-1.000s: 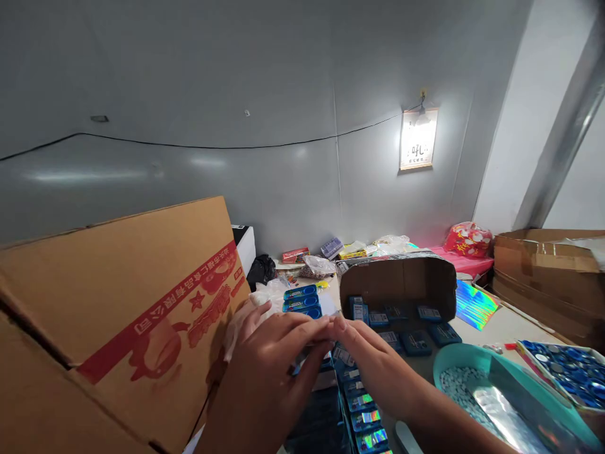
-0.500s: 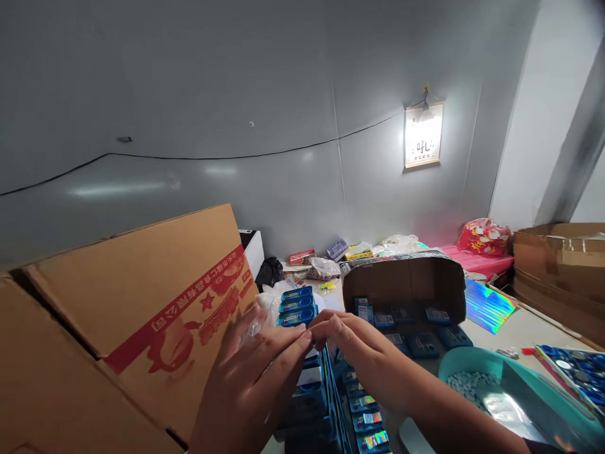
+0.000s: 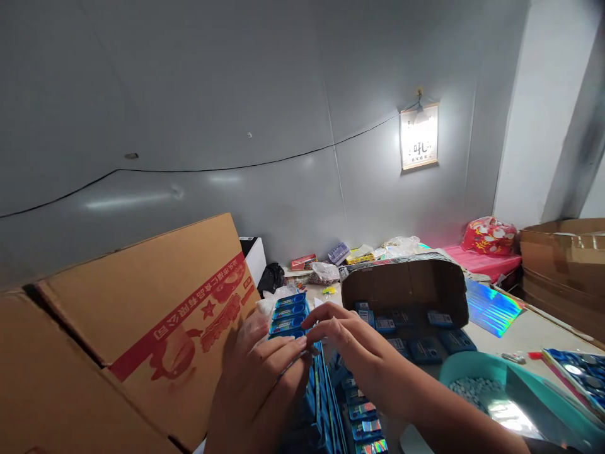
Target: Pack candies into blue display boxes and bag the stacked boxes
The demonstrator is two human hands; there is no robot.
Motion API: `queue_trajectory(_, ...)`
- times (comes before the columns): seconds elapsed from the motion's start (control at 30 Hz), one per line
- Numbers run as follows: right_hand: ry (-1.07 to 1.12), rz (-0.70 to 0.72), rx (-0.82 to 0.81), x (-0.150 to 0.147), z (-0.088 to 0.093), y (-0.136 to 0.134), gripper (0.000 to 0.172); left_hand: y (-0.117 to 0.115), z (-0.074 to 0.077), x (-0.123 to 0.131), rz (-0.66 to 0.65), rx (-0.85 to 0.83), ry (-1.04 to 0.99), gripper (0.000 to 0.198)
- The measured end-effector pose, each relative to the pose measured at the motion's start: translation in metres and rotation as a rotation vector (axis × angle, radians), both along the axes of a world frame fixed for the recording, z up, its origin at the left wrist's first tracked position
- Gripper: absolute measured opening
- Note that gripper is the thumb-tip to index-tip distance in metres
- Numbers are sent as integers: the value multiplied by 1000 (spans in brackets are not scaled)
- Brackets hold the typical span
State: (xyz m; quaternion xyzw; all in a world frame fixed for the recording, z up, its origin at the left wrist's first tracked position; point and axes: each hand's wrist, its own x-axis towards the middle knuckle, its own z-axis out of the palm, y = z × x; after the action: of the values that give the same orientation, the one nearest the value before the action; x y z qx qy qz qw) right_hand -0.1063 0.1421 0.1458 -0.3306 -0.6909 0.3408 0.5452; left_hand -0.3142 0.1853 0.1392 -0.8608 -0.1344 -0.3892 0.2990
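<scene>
My left hand (image 3: 259,378) and my right hand (image 3: 343,343) meet low in the middle, fingertips touching over a stack of blue flat packs (image 3: 321,397). Both hands have curled fingers pinched on the top edge of these packs. Just beyond the fingertips lie three blue oblong cases (image 3: 288,312) in a pile. Rows of small holographic-labelled packs (image 3: 363,419) run under my right wrist. What exactly sits between the fingertips is hidden.
A big cardboard box flap (image 3: 155,315) with red print stands at the left. An open cardboard tray (image 3: 401,284) with blue packs lies ahead. A teal basin (image 3: 477,372) with white pellets is at the right, with a holographic sheet (image 3: 491,306), more cartons (image 3: 562,252) and a lit wall sign (image 3: 418,137).
Both hands slid slightly left and down onto the blue packs, and the blue packs now stand more on edge. The view has shifted a little.
</scene>
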Motion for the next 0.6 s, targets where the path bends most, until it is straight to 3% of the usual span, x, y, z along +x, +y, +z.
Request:
queue_trajectory(0.07,43,-2,8,0,-4,4,52,-6,0,7,-44,-60,-101,23)
queue_trajectory(0.13,97,-18,-9,0,-10,9,50,-11,-1,16,-47,-228,-248,19)
queue_trajectory(0.23,107,-64,-33,-1,-23,20,54,-11,-5,24,106,-587,-584,7)
queue_trajectory(0.3,21,-109,-48,-4,-33,28,66,-4,-8,26,257,-830,-798,20)
queue_trajectory(0.37,-35,-160,-99,-8,-41,38,70,5,-10,27,320,-1031,-893,33)
queue_trajectory(0.5,17,-139,-220,-14,-49,54,25,20,-8,30,218,-1237,-973,41)
queue_trajectory(0.6,43,-136,-246,-13,-50,63,19,23,-5,32,136,-1278,-981,42)
